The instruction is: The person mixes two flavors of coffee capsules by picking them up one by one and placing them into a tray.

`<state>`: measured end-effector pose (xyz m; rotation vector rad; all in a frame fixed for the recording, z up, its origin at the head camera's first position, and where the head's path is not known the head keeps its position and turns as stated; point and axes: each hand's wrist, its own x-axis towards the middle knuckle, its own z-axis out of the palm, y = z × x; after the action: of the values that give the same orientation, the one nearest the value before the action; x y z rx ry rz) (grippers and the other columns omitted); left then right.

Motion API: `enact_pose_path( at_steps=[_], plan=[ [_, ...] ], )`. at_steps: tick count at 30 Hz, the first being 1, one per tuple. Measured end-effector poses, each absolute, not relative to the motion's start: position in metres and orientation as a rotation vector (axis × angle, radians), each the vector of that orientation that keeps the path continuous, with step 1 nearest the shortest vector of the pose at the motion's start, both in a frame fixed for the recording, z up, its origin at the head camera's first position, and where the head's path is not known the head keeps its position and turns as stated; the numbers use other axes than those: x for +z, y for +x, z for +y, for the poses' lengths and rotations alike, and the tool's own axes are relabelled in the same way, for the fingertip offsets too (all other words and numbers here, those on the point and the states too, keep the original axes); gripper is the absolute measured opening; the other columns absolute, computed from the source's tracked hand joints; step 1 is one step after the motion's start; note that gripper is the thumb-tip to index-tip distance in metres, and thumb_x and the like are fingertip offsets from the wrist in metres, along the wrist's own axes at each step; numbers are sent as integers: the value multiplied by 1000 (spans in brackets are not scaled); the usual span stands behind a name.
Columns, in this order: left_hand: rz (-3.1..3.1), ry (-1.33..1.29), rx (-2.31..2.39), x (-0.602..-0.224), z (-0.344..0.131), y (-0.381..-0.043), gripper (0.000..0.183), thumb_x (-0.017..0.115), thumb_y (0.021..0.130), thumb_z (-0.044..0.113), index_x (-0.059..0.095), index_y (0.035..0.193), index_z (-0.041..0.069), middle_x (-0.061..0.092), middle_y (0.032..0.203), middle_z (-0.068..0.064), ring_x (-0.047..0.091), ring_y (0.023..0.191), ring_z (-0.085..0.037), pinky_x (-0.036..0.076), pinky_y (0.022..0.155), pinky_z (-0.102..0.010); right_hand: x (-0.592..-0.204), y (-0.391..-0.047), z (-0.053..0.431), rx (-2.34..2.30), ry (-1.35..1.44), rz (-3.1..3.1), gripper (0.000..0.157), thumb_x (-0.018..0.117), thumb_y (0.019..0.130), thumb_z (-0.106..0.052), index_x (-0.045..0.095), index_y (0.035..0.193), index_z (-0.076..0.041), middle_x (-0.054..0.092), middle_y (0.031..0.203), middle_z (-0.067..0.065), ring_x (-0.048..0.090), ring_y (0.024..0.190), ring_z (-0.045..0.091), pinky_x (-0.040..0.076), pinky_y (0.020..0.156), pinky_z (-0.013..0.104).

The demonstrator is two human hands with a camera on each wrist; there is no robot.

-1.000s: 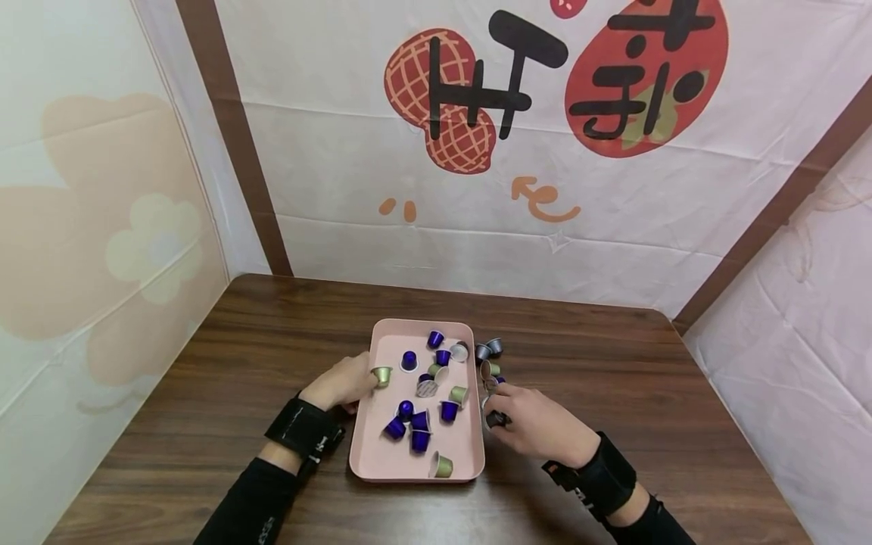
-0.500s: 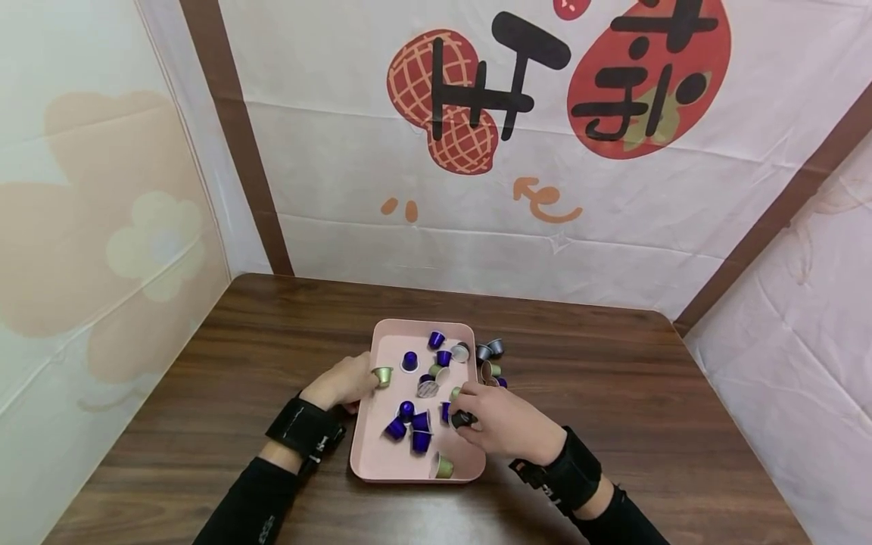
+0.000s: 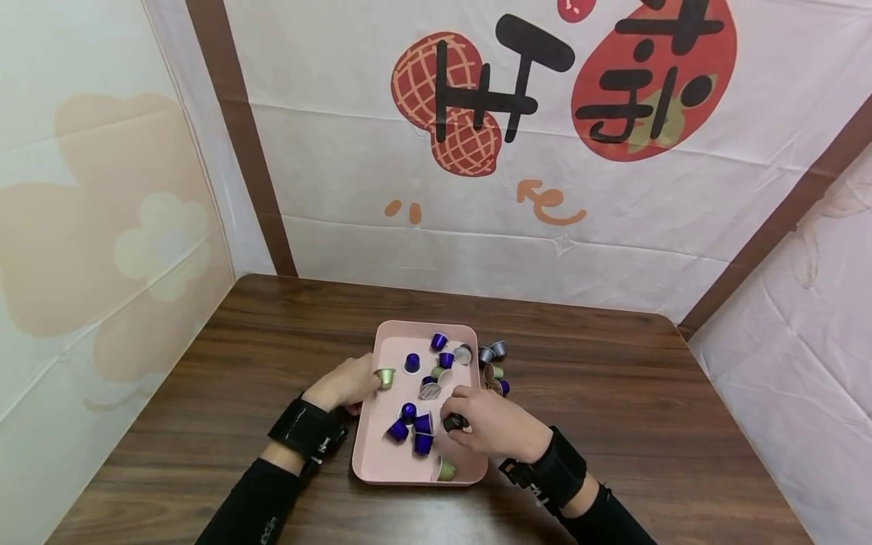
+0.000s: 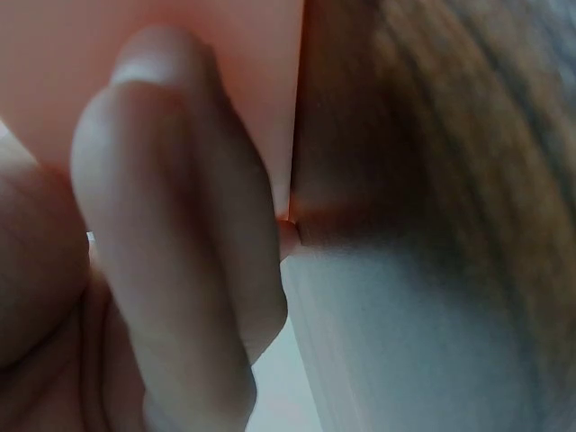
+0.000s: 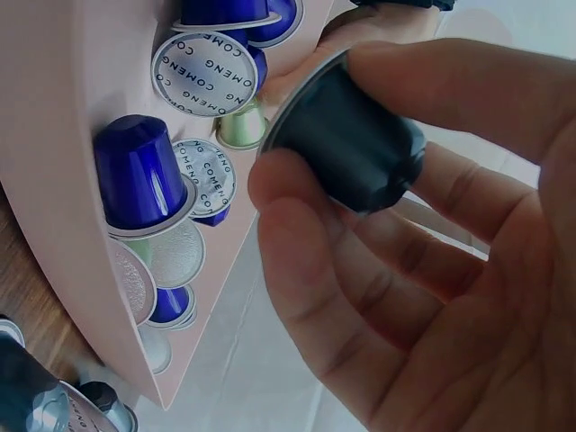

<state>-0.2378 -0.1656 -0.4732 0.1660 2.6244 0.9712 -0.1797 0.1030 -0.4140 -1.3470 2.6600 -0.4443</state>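
On the left, a pale cloth (image 3: pixel 41 45) with a big flower hangs beside the brown table (image 3: pixel 259 325). A black sleeve (image 3: pixel 241 503) and a black wrist band (image 3: pixel 306 429) come in from the near left. The left hand (image 3: pixel 347 381) holds the left edge of the pink tray (image 3: pixel 364 458), with its fingers bent. A light green cup (image 3: pixel 385 378) is in the tray right by that hand; it is hard to tell if they touch.

In the near half of the tray, four blue cups (image 3: pixel 422 444) sit close together. Farther back, one blue cup (image 3: pixel 412 362) stands by itself, wide side down. To its right are more little cups, some blue, some green, some showing silver lids (image 3: pixel 430 391). Another green cup (image 3: pixel 446 470) lies on its side by the near right corner.

The right hand (image 3: pixel 497 421) is over the right part of the tray. It pinches a dark cup (image 3: pixel 454 422) with its thumb and fingers.

Just right of the tray, on the table, is a small bunch: two gray cups (image 3: pixel 499 349) at the far end, with a blue one (image 3: pixel 503 387) nearer.
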Motion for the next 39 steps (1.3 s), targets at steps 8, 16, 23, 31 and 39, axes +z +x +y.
enact_pose_path(
  at_steps=[8,16,23,31,39],
  plan=[
    [2625,168,970,-474,-165,-239,14,49,88,5,48,101,0,57,64,-10,55,39,-17,48,35,-30,-416,-183,104,-512,-1309,2647,19,67,87,-19,65,105,-11,58,95,1,54,74,5,44,62,12],
    [2640,179,974,-476,-165,-240,16,51,86,5,47,101,-1,56,63,-10,54,37,-16,48,34,-30,-415,-194,122,-658,-1258,2716,19,67,86,-12,66,104,-7,58,96,4,54,70,7,46,58,16],
    [2648,168,997,-474,-164,-237,15,50,85,4,47,98,-2,56,63,-11,53,36,-16,48,33,-31,-412,-207,145,-735,-1104,2811,21,67,86,-14,65,107,-10,57,87,-3,52,66,6,46,55,20],
    [2654,181,990,-474,-165,-237,16,50,85,5,46,99,-2,55,64,-11,54,37,-16,48,34,-30,-417,-216,162,-741,-971,2841,19,67,85,-11,66,104,-7,62,94,4,53,70,5,48,59,23],
    [2655,192,992,-474,-165,-238,17,50,86,5,46,100,-3,56,65,-11,53,37,-16,48,34,-30,-431,-222,160,-608,-919,2756,12,69,83,-10,69,95,-9,58,80,-7,52,66,6,47,58,24]
  ],
)
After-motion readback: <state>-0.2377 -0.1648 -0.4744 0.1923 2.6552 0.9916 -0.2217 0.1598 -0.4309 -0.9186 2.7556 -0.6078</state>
